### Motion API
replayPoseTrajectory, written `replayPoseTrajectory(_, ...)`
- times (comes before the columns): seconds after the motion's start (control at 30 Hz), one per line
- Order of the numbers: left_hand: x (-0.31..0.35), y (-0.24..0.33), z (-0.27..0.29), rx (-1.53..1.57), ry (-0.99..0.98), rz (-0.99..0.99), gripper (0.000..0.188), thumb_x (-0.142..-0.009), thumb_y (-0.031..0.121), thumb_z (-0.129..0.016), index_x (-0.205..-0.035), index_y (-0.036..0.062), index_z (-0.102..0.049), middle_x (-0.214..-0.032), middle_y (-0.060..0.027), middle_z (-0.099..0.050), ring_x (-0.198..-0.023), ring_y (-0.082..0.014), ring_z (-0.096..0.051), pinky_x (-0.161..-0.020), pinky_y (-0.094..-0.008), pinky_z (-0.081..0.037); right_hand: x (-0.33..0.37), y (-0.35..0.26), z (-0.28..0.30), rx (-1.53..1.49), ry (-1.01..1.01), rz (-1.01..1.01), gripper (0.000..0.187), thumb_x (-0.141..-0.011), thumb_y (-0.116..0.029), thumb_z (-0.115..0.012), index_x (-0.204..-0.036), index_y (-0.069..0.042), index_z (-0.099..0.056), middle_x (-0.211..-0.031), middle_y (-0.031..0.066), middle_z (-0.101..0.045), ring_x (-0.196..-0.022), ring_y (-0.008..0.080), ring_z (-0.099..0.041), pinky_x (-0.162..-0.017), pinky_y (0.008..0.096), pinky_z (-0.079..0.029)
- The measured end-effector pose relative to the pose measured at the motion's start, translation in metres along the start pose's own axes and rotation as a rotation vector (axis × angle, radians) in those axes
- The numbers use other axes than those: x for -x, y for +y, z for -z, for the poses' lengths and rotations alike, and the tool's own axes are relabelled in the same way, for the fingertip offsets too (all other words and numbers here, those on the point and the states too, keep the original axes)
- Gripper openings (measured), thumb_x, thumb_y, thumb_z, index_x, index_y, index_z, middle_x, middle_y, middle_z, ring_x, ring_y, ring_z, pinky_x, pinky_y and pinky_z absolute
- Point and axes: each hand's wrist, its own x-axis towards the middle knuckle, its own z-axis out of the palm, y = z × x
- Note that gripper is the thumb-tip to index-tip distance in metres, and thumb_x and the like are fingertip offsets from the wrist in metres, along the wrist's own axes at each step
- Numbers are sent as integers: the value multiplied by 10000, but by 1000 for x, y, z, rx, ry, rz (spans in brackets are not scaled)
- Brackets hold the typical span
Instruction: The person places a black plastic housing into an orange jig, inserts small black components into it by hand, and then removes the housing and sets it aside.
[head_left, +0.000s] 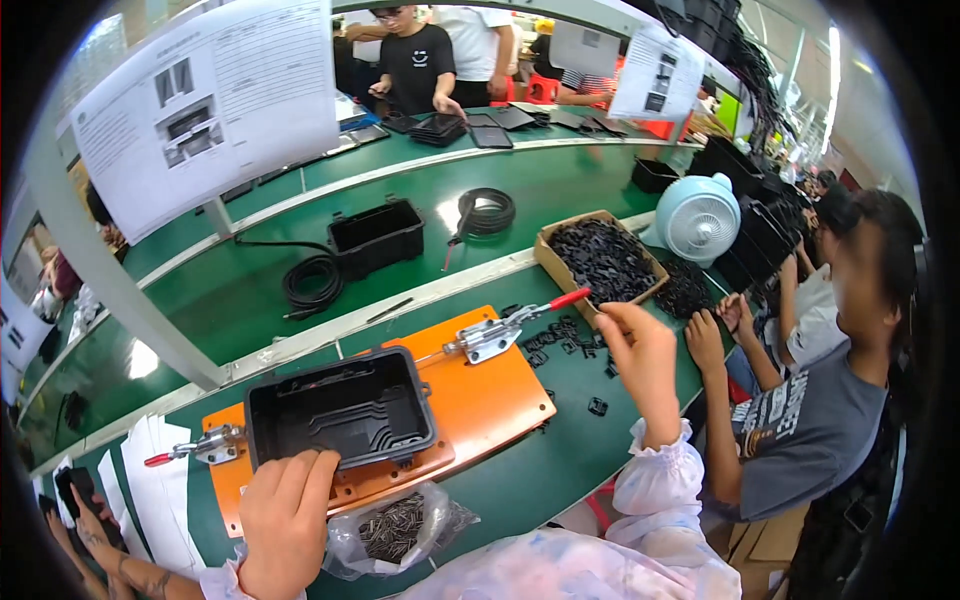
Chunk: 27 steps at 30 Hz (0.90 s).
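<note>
The green counter (560, 465) carries an orange plate (490, 400), and the black box (310, 400) sits on it, between two clamps. So the box is placed, its top open with no lid on; whether the clamps are locked cannot be told. Farther right, the carton (549, 263) is full of small black parts, and on the near side a bag (345, 550) of metal pins lies open, plenty of both remaining loose. The left hand (285, 510) rests its fingers close together at the box's near rim. The right hand (645, 350) curls its fingers just beside the right clamp's (490, 340) red handle; whether they pinch anything is unclear. The left clamp (220, 443) stands untouched. Small black clips (597, 406) lie scattered, unused.
</note>
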Motion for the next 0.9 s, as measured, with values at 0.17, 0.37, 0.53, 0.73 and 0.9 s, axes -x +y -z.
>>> replayPoseTrajectory(0.17,6,11,-7,-55,-29,15,282,-771,-64,-637,-1051,-37,-667,-944,-154,-672,-765,-305,-643,-658,-391,-507,30,30,-22,68,-159,5,195,-884,-133,-744,-1028,-2,-729,-904,142,-745,-736,250,-725,-673,335,-563)
replayPoseTrajectory(0.37,-5,-12,-11,43,-42,79,254,-787,-88,-660,-1035,-32,-670,-888,-162,-659,-746,-315,-652,-645,-390,-510,40,47,-60,19,-361,39,230,-855,-104,-736,-1072,-32,-717,-969,133,-706,-814,311,-699,-740,398,-557)
replayPoseTrajectory(0.53,-1,-13,-27,31,20,89,232,-800,-86,-654,-1027,-36,-672,-899,-162,-673,-769,-332,-665,-659,-389,-524,38,52,-77,16,-471,138,280,-834,-92,-746,-1109,-47,-710,-1035,125,-603,-980,319,-628,-844,406,-518)
replayPoseTrajectory(0.73,26,-3,-50,-2,-81,41,248,-800,-62,-666,-1045,-25,-685,-922,-157,-685,-779,-316,-673,-664,-395,-530,35,57,-78,17,-504,95,313,-804,-116,-780,-1075,-26,-651,-1008,125,-590,-970,318,-613,-858,400,-510)
replayPoseTrajectory(0.9,28,-7,-51,95,-138,52,289,-826,12,-711,-1112,-18,-688,-974,-158,-691,-810,-313,-675,-674,-388,-533,35,50,-61,-116,-530,-132,331,-807,-107,-757,-1103,-34,-626,-916,144,-607,-877,325,-631,-811,422,-523)
